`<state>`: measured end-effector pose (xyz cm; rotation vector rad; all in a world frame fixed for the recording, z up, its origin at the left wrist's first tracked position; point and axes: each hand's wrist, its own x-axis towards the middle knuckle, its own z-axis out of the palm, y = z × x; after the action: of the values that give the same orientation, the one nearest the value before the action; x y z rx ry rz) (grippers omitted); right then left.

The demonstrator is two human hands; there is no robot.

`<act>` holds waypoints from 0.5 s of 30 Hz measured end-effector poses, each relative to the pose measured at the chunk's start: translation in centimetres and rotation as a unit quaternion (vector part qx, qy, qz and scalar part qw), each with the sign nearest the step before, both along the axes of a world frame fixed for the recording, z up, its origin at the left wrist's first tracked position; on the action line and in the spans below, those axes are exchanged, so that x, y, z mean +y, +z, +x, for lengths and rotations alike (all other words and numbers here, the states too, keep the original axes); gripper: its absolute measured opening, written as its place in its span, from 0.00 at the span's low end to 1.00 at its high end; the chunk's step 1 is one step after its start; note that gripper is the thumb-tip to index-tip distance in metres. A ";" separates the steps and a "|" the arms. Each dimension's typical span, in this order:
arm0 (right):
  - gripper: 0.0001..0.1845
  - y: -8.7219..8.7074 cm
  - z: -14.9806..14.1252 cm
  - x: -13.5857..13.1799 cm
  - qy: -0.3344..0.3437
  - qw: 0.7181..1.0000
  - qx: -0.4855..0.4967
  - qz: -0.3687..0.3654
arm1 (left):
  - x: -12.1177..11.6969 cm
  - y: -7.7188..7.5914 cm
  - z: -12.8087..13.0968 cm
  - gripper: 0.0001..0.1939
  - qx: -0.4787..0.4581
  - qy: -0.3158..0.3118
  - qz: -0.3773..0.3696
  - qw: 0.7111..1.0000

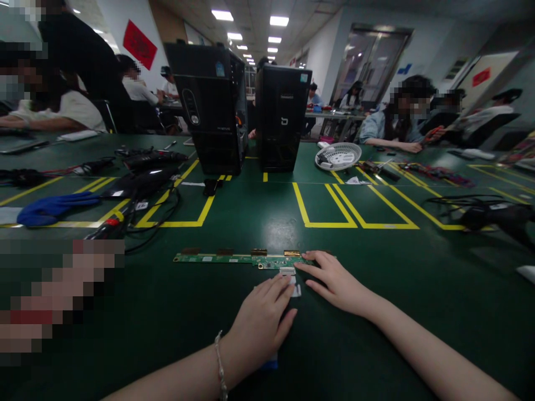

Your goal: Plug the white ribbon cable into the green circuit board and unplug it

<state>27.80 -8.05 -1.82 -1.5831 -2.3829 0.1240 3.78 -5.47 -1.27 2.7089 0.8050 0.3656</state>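
Observation:
A long, narrow green circuit board with brown-gold film tabs along its far edge lies flat on the dark green table. A white flat ribbon cable sits at the connector on its near side. My left hand rests over this cable, fingertips touching it near the connector, thumb held apart. A blue piece peeks out beneath that hand, and the cable's middle is hidden. Fingers spread, my right hand touches the right part of the board, covering some of it.
Two black computer towers stand at the back. A white basket is to their right. Blue glove, black cables and tools lie left; a black tangled device lies right. Yellow tape marks the table. People sit around, and a blurred-out arm reaches in from the left.

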 end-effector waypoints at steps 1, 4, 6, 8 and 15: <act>0.22 0.0 0.0 0.0 -0.001 1.000 0.001 0.000 | 0.1 0.0 0.0 0.22 0.004 -0.002 -0.003 1.000; 0.22 0.1 -0.1 0.1 -0.002 1.000 0.000 -0.006 | 0.2 0.0 -0.1 0.23 0.011 -0.010 -0.010 1.000; 0.22 0.2 -0.1 0.1 -0.002 1.000 0.000 -0.008 | 0.2 0.0 -0.1 0.23 0.007 -0.010 -0.008 1.000; 0.22 0.2 -0.1 0.0 -0.003 1.000 0.002 -0.007 | 0.2 -0.1 -0.1 0.23 0.003 -0.008 -0.005 1.000; 0.23 0.3 -0.1 -0.1 -0.001 1.000 -0.001 -0.015 | 0.5 0.2 -0.1 0.24 0.014 -0.005 -0.012 1.000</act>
<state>27.68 -8.11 -1.53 -1.5994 -2.3909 0.1579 3.73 -4.95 -1.09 2.7012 0.7990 0.3141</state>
